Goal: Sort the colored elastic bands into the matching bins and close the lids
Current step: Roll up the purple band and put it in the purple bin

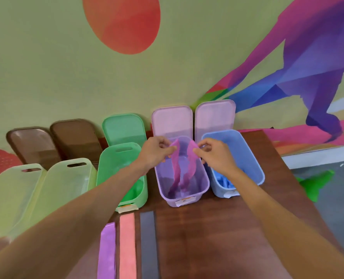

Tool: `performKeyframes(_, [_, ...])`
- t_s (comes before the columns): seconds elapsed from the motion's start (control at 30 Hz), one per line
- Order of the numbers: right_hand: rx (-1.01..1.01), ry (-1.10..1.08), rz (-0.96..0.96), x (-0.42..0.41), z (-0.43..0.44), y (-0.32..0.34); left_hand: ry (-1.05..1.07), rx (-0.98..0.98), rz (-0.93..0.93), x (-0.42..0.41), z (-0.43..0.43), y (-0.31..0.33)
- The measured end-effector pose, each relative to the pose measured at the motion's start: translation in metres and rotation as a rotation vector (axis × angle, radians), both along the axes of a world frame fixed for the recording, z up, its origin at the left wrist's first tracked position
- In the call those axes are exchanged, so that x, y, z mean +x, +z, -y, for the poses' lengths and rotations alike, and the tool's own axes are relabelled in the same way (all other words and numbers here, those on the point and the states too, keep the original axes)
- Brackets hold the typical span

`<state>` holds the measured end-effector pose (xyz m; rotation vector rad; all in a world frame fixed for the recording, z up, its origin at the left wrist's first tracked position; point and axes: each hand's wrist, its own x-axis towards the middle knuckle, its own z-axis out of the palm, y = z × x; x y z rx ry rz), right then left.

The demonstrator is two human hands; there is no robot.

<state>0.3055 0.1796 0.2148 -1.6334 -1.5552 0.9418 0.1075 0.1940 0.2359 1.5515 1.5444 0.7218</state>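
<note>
The magenta band [176,168] is pinched at its 2 upper ends, thumb vs. fingers, by the left hand [155,152] and the right hand [213,154]. It is held above the purple bin [187,200], and its lower loop hangs inside. Both pinches should probably be released together, approx. over the bin's middle, so that nothing is left draped on the rim. The lid [172,121] is not yet closed.

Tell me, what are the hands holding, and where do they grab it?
A purple elastic band, pinched by its two top ends: left hand on one, right hand on the other. The rest hangs into the purple bin.
</note>
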Motion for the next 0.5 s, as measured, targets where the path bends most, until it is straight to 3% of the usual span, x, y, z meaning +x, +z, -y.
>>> performKeyframes(0.23, [-0.192, 0.065, 0.102, 0.0, -0.01, -0.062, 0.094, -0.126, -0.078, -0.002, -0.006, -0.07])
performKeyframes(0.5, [-0.31, 0.083, 0.226, -0.018, -0.004, -0.089, 0.041, -0.34, -0.045, -0.022, 0.012, -0.092])
